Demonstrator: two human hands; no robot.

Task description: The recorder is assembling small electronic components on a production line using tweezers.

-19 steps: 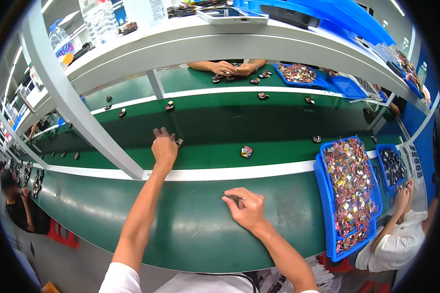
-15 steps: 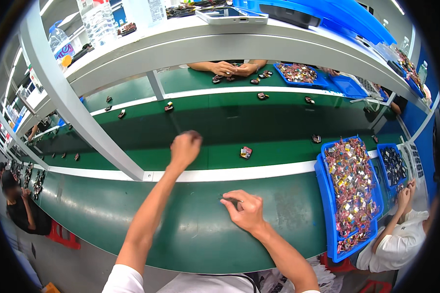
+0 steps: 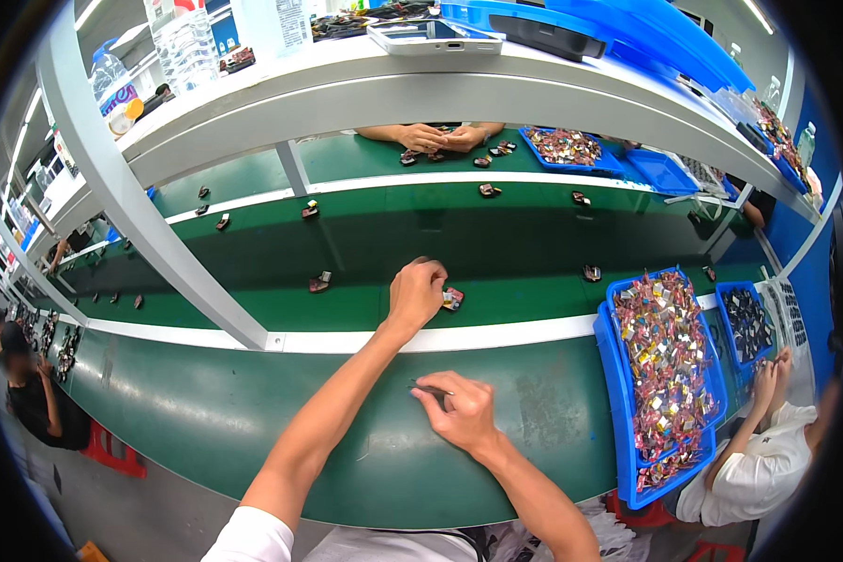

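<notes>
Over the green belt, my left hand (image 3: 416,298) is held with bent fingers right beside a small pink and yellow electronic part (image 3: 453,299). Its fingertips are hidden, so whether it grips anything does not show. A small dark electronic part (image 3: 320,281) lies on the belt to the left of that hand. My right hand (image 3: 463,410) is closed around slim dark tweezers (image 3: 434,389), held above the green worktop (image 3: 365,450). The tweezers' tip points left.
Blue trays heaped with small pink parts (image 3: 665,365) stand at my right, beside a smaller blue tray of dark parts (image 3: 746,323). A white rail (image 3: 496,332) divides belt from worktop. A grey post (image 3: 159,215) and a shelf (image 3: 440,103) frame the belt. Co-workers sit around.
My left hand has moved right, to the pink and yellow part. The dark part it held now lies on the belt. Parts on the belt have shifted left. The right hand keeps the tweezers.
</notes>
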